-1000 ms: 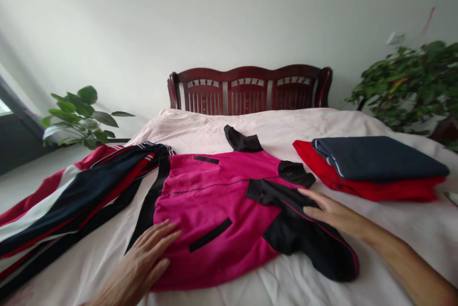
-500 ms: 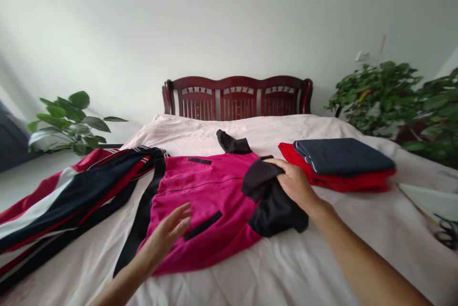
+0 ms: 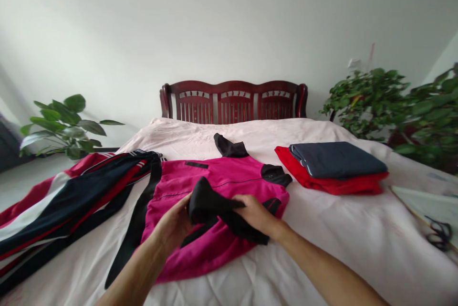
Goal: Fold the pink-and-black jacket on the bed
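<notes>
A magenta jacket with black trim lies spread across the bed, its collar end toward the right. Its near black sleeve section is lifted and bunched above the magenta front. My left hand is closed around the left end of this black cloth, its fingers partly hidden behind it. My right hand pinches the same cloth farther right, with a black fold hanging below it. The far black sleeve lies bent on the sheet beyond the jacket.
Striped navy, red and white clothes lie on the left. To the right, a folded dark-blue garment rests on folded red cloth. Black scissors lie at the far right. A wooden headboard stands behind the pale bedsheet.
My right hand has moved left and toward me, bringing the black sleeve over the jacket's front. My left hand, earlier open above the jacket, now grips that sleeve. The black collar is uncovered.
</notes>
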A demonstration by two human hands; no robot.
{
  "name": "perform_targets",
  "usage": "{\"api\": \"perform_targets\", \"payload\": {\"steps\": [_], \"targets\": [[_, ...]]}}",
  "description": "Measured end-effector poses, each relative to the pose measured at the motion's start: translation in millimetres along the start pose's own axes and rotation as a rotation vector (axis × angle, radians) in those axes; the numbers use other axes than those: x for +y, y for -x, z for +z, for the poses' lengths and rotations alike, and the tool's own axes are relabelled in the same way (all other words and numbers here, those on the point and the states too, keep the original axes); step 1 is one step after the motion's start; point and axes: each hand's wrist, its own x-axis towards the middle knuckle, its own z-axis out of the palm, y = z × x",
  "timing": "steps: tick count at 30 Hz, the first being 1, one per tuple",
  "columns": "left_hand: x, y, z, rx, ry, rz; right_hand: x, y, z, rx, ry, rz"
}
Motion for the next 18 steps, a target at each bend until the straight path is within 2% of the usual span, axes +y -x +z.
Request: {"api": "perform_targets", "payload": {"steps": [2,3,4,6,9,12,15,18], "targets": [[11.2,7.4,-4.1,0.063,-0.043,0.058,10.4,-16.6,-30.1,0.295,-0.323,0.105],[15.8,13.2,-10.0,0.090,-0.134,0.092,15.8,-23.2,-47.2,0.507,-0.438,0.175],[19.3,20.5,-19.3,0.112,-0.277,0.128,22.2,-27.2,-64.0,0.639,-0.462,0.227],[22.1,39.4,-47.9,0.132,-0.644,0.167,38.8,-25.1,-91.5,0.737,-0.473,0.315],[17.7,74.5,-104.7,0.086,-1.149,0.274,70.6,0.3,-107.1,0.719,-0.471,0.409],[10.8,105.8,-151.7,0.001,-1.537,0.480,96.8,27.3,-100.2,0.620,-0.331,0.395],[5.7,119.4,-174.5,-0.010,-1.784,0.613,107.0,32.1,-91.5,0.555,-0.157,0.338],[-0.2,114.6,-182.9,0.017,-1.882,0.693,107.2,21.3,-86.8,0.423,-0.130,0.276]]}}
